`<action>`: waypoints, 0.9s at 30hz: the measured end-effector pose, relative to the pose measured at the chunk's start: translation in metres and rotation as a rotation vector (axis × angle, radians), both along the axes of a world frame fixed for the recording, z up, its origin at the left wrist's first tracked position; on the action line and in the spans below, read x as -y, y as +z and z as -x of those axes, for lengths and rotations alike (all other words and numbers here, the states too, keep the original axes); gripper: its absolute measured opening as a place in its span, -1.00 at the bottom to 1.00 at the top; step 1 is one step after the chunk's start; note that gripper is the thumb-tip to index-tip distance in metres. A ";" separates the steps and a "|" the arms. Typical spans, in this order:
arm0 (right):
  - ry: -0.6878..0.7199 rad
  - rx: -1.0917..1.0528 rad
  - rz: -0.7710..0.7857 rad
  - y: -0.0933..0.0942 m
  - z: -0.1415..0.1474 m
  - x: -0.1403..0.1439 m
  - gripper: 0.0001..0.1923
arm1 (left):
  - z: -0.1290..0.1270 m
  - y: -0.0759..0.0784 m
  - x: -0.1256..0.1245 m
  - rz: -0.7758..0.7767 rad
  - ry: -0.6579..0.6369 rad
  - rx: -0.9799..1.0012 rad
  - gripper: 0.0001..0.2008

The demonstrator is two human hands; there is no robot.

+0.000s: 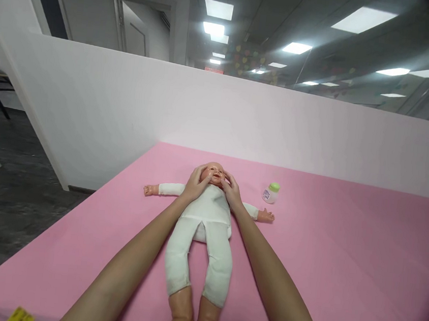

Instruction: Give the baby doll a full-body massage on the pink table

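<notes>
A baby doll (206, 205) with a white cloth body lies on its back on the pink surface (120, 253), its feet toward me and its arms stretched out to both sides. My left hand (197, 183) is cupped around the left side of the doll's head, thumb by its cheek. On the opposite side, my right hand (231, 189) is curved against the cheek and jaw. The doll's face shows between my hands, while its ears and the sides of its head are covered. The fingertips of both hands are partly hidden behind the head.
A small clear jar (271, 194) with a green lid lies tilted beyond the doll's right-hand arm. A white partition (279, 131) borders the pink surface at the back. A yellow label (21, 316) is at the front left edge. Dark floor (13, 211) shows to the left.
</notes>
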State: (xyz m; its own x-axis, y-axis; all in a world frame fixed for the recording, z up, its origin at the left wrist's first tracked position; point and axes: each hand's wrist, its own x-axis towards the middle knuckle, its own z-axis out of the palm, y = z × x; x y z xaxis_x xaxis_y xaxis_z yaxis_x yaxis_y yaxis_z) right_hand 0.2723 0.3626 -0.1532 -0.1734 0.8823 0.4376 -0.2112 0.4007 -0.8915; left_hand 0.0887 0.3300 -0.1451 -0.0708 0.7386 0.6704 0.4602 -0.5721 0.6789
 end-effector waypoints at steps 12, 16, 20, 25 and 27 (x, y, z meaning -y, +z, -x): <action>0.000 0.001 0.010 0.003 0.000 0.005 -0.38 | 0.000 -0.002 0.000 0.022 0.006 0.009 -0.45; -0.002 0.003 0.004 0.004 0.000 0.006 -0.36 | 0.000 0.000 0.001 0.029 0.010 0.009 -0.41; -0.003 0.001 0.008 0.004 0.000 0.006 -0.39 | -0.001 0.001 0.003 0.038 0.004 0.008 -0.45; -0.005 0.008 0.013 0.003 0.001 0.003 -0.33 | -0.001 0.001 0.001 0.036 0.007 0.023 -0.36; -0.007 0.006 0.006 0.003 0.001 0.002 -0.34 | -0.001 0.001 0.000 0.035 0.005 0.021 -0.39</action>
State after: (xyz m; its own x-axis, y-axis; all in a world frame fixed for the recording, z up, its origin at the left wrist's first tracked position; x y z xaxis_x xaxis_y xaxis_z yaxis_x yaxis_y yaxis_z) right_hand 0.2716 0.3605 -0.1500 -0.1694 0.8862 0.4312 -0.2027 0.3969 -0.8952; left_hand 0.0898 0.3296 -0.1445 -0.0888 0.7611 0.6425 0.4483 -0.5454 0.7082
